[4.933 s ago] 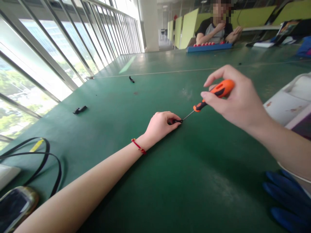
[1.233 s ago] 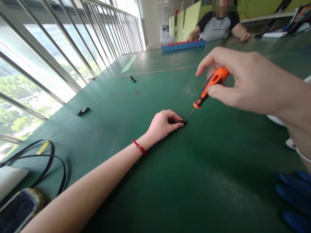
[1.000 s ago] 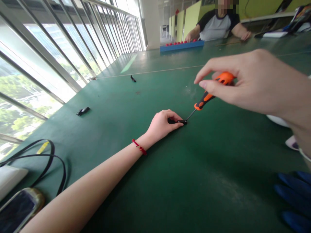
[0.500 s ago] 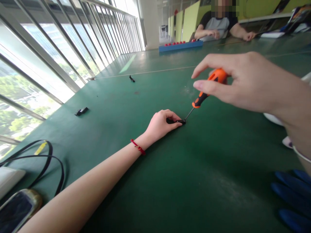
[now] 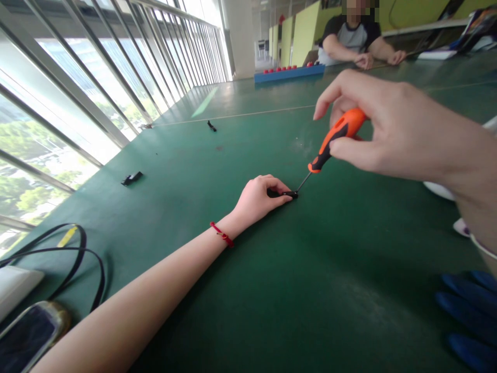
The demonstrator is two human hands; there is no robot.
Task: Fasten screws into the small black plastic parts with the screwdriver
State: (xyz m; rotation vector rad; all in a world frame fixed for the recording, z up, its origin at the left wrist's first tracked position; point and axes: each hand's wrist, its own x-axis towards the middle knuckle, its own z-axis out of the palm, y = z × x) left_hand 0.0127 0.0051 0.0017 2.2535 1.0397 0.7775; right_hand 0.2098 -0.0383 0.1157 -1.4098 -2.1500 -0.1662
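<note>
My left hand (image 5: 262, 196) rests on the green table, its thumb and fingers closed round a small black part (image 5: 290, 195). Much of that part is hidden under the fingers, so its kind does not show. In my right hand (image 5: 388, 124) is an orange and black screwdriver (image 5: 337, 135), gripped by the handle with the index finger lifted off it. The screwdriver slants down to the left, and its tip meets the end of the black part beside my left fingertips.
Two small black pieces lie on the table (image 5: 186, 207), one at left (image 5: 132, 178), one farther back (image 5: 212, 126). A phone (image 5: 33, 331) and black cable (image 5: 101, 269) are near left, a blue glove (image 5: 469, 305) near right. Behind a blue rack (image 5: 289, 74) sits a person (image 5: 349, 39).
My right fingers have shifted on the screwdriver handle: the thumb has moved down and back along it. My left hand and the black part stay put. The person opposite has moved a hand.
</note>
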